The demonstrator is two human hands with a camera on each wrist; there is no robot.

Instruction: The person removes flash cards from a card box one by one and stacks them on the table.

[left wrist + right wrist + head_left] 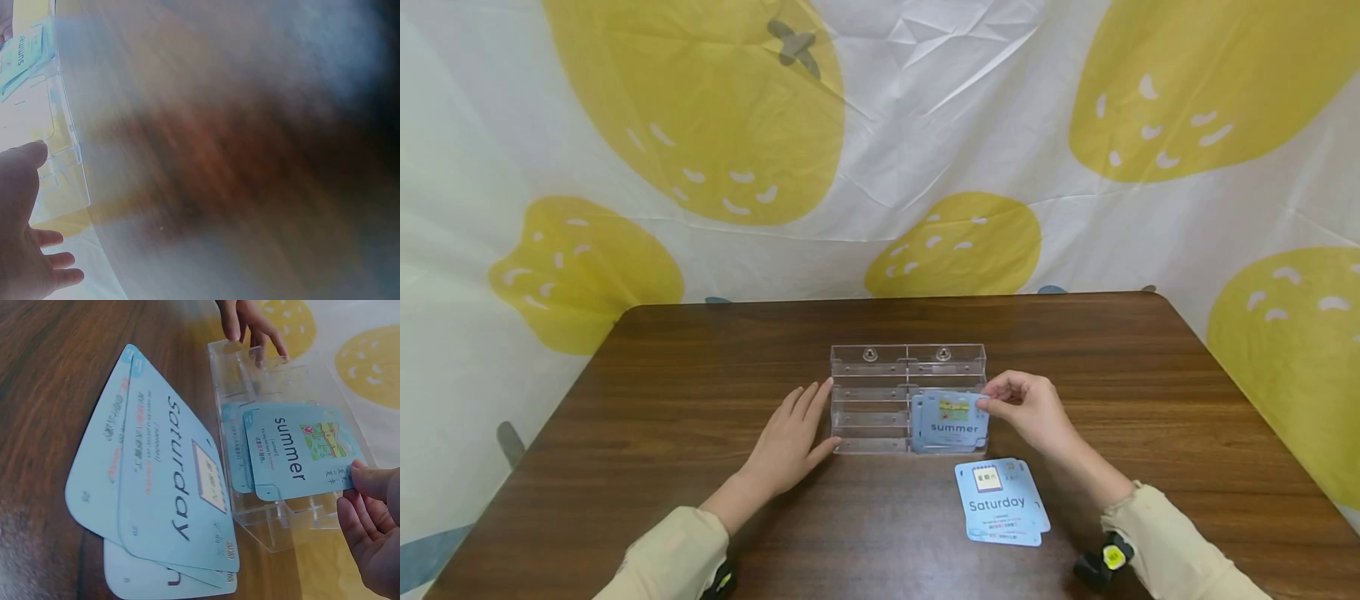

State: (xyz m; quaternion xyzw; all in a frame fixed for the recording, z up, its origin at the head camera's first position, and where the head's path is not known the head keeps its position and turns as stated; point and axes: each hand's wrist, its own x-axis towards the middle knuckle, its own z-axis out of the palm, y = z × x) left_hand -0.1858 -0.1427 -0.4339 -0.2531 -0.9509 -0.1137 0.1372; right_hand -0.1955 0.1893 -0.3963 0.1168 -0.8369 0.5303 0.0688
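A clear plastic card rack (pixel 870 417) with two columns of stepped pockets stands on the table. My right hand (pixel 1028 410) pinches the blue "summer" flashcard (pixel 953 425) by its upper right edge, at the lower right pocket. Another blue card (pixel 236 447) sits behind it in the rack, mostly covered. My left hand (pixel 793 429) rests against the rack's left side with its fingers extended, thumb at the lower corner. In front of the rack's right side lies a small fanned stack of blue flashcards (pixel 1000 502), "Saturday" on top.
The brown wooden table (pixel 685 400) runs back to a white cloth (pixel 760 258) printed with yellow lemons. A black wrist device (pixel 1105 562) is strapped at the right sleeve. The rack's upper pockets and left column show no cards.
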